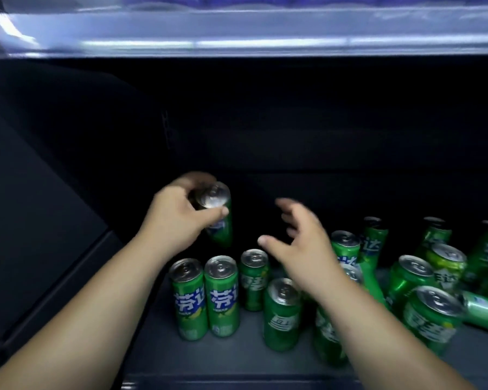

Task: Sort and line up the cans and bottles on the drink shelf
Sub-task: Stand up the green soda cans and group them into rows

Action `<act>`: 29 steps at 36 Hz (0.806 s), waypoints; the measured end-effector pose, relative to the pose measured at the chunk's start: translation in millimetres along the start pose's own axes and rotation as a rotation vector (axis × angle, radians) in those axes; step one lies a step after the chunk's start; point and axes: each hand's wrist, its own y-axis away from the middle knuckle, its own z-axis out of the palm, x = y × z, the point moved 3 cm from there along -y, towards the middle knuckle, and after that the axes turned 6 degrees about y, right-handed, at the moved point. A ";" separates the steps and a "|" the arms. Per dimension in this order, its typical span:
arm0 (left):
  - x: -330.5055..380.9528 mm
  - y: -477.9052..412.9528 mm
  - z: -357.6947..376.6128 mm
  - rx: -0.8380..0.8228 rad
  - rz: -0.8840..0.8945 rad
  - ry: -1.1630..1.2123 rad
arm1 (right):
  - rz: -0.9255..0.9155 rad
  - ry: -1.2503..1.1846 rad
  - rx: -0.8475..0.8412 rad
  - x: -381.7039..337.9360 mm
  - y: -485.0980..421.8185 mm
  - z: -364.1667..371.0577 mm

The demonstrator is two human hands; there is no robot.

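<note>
Head view looks down into a dark drink shelf (237, 358), where many green cans stand or lie. The left hand (178, 218) is closed around a green can (219, 218), gripping it near the silver top and holding it tilted above the shelf floor, at the back left. I think it is held high like this so it can pass over the others and go down behind the front row. The right hand (302, 249) is empty, with the fingers spread apart, and it hovers over the middle cans without touching any that I can see; probably it is ready to take the next one.

At the front left, two cans (206, 296) stand upright side by side, touching, with their labels to the front, and this looks like the beginning of a tidy row. Two more upright cans (268, 294) stand just beside them but are less even. On the right the cluster of cans (423, 288) is disordered: some lean, and one fallen can (482, 311) lies on its side near the right edge.

Open room is mostly at the back left and back middle, where the shelf is dark and bare. The left wall (68, 249) is close to the row, and the upper shelf (237, 32) limits lifting. Most of the sorting seems not yet done.
</note>
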 end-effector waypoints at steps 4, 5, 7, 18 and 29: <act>46.1 11.2 -5.4 0.040 0.120 0.128 | 0.063 0.240 0.124 20.3 -11.6 -65.2; 54.8 14.3 -4.1 0.034 0.141 0.142 | 0.097 0.291 0.115 26.2 -12.6 -75.7; 68.0 19.6 3.6 0.003 0.155 0.147 | 0.175 0.340 0.062 39.0 -11.9 -87.8; 79.5 24.9 77.7 -0.124 0.028 0.174 | 0.376 0.364 -0.137 102.6 -6.1 -80.6; 75.5 29.1 99.7 -0.091 -0.053 0.213 | 0.240 0.109 0.029 82.2 -2.3 -101.6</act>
